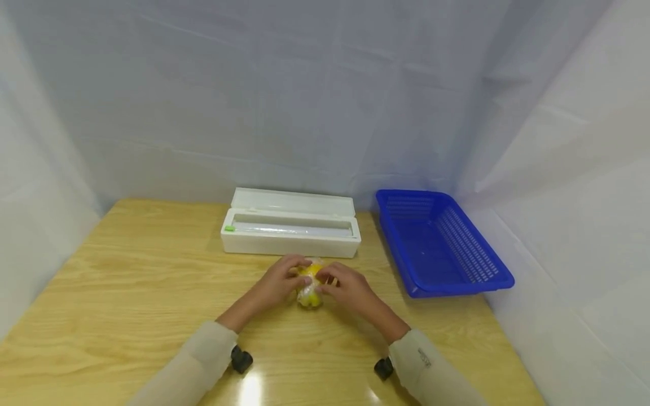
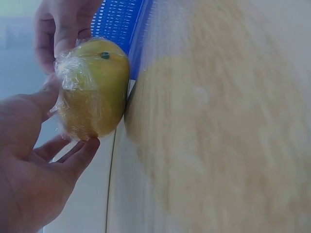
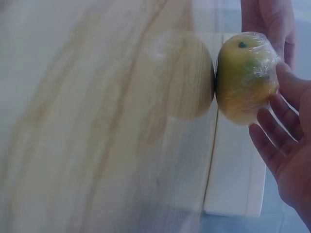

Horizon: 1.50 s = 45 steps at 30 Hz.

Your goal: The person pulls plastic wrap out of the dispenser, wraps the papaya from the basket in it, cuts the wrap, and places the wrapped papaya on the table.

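A yellow-green, rounded fruit or vegetable (image 1: 311, 299) sits on the wooden table, wrapped in clear cling film (image 2: 77, 73). My left hand (image 1: 278, 282) holds it from the left, thumb on the bunched film and fingertips against its side. From the right, my right hand (image 1: 351, 287) has its thumb and fingers around the wrapped piece, pinching at the film. In the right wrist view, a small green spot shows on the yellow skin (image 3: 233, 77). Its exact kind is unclear through the film.
Just behind the hands stands a white cling film box (image 1: 291, 245), lid raised, with a film roll (image 1: 289, 229) and a green piece (image 1: 230, 228) inside. A blue plastic basket (image 1: 398, 254) is at the right. White sheeting (image 1: 304, 101) encloses the wooden table (image 1: 127, 282).
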Motion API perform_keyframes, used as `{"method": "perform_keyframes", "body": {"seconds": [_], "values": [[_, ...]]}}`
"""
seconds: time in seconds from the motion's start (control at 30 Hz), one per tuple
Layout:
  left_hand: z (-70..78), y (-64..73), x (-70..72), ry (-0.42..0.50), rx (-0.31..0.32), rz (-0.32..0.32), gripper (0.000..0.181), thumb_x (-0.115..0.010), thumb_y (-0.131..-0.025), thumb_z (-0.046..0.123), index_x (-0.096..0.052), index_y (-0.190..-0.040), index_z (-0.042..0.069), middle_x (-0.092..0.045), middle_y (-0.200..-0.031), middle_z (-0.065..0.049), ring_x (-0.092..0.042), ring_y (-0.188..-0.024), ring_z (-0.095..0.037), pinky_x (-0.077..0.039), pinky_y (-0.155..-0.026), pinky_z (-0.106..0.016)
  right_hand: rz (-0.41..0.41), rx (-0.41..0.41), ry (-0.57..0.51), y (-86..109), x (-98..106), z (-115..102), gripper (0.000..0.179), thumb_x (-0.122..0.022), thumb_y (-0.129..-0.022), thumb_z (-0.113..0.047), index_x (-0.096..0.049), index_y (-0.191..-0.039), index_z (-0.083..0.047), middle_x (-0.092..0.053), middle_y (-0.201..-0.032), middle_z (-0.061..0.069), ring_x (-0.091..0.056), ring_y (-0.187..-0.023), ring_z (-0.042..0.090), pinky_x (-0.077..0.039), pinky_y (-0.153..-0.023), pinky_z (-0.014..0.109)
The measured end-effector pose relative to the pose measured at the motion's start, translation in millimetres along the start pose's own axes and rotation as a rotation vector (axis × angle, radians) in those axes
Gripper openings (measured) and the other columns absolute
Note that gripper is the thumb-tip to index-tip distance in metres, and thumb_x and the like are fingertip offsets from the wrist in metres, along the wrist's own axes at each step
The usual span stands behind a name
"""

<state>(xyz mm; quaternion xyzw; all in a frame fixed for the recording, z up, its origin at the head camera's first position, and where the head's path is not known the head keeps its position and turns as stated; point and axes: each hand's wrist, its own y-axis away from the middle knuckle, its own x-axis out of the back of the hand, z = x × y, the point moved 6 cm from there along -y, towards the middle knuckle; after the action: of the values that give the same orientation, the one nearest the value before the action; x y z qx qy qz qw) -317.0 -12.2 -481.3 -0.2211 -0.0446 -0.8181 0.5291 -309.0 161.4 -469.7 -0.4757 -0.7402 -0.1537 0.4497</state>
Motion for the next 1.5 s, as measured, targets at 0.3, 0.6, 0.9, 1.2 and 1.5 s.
{"method": "perform_keyframes", "body": {"seconds": [0.3, 0.6, 0.9, 1.2, 1.5], "values": [[-1.6, -3.4, -0.8, 0.006, -0.004, 0.07, 0.036, -0.071, -0.093, 0.017, -0.065, -0.127, 0.006, -0.06, -0.134, -0.011, -0.054, -0.13, -0.031, -0.051, -0.105, -0.043, 0.116, -0.017, -0.12, -3.6, 2, -3, 0.005, -0.076, -0.09, -0.02, -0.075, -0.092, -0.016, -0.065, -0.09, -0.005, -0.059, -0.081, 0.009, -0.051, -0.07, 0.023], [0.1, -1.6, 2.1, -0.077, 0.014, 0.089, 0.033, -0.063, -0.101, 0.024, -0.068, -0.13, 0.01, -0.061, -0.134, -0.011, -0.055, -0.129, -0.031, -0.049, -0.107, -0.047, 0.118, -0.074, -0.104, -4.1, 0, 0, 0.008, -0.072, -0.093, -0.027, -0.07, -0.089, -0.021, -0.066, -0.088, -0.009, -0.059, -0.078, 0.006, -0.051, -0.067, 0.022], [-0.5, -3.8, 5.5, -0.071, -0.011, 0.125, 0.03, -0.062, -0.101, 0.02, -0.068, -0.128, 0.01, -0.065, -0.119, -0.008, -0.061, -0.115, -0.025, -0.053, -0.101, -0.044, 0.049, -0.13, -0.083, -5.7, -2, 5, 0.062, -0.071, -0.095, -0.03, -0.047, -0.151, -0.017, -0.048, -0.15, 0.007, -0.052, -0.13, 0.031, -0.051, -0.1, 0.051], [-2.3, -5.5, 5.9, -0.108, 0.009, 0.229, 0.026, -0.068, -0.096, 0.018, -0.074, -0.119, 0.007, -0.072, -0.116, -0.009, -0.066, -0.11, -0.026, -0.056, -0.094, -0.043, 0.027, 0.022, -0.05, -2.1, 0, -2, 0.05, -0.066, -0.097, -0.027, -0.055, -0.143, -0.009, -0.051, -0.151, 0.009, -0.05, -0.138, 0.03, -0.044, -0.11, 0.05], [-2.3, -8.8, 2.7, -0.077, 0.062, 0.257, 0.023, -0.069, -0.096, 0.021, -0.076, -0.115, 0.008, -0.072, -0.114, -0.007, -0.066, -0.109, -0.024, -0.056, -0.093, -0.042, 0.056, 0.052, -0.004, -2.3, 4, -5, 0.046, -0.067, -0.096, -0.023, -0.06, -0.14, -0.015, -0.054, -0.148, 0.007, -0.058, -0.131, 0.028, -0.051, -0.104, 0.046]]}}
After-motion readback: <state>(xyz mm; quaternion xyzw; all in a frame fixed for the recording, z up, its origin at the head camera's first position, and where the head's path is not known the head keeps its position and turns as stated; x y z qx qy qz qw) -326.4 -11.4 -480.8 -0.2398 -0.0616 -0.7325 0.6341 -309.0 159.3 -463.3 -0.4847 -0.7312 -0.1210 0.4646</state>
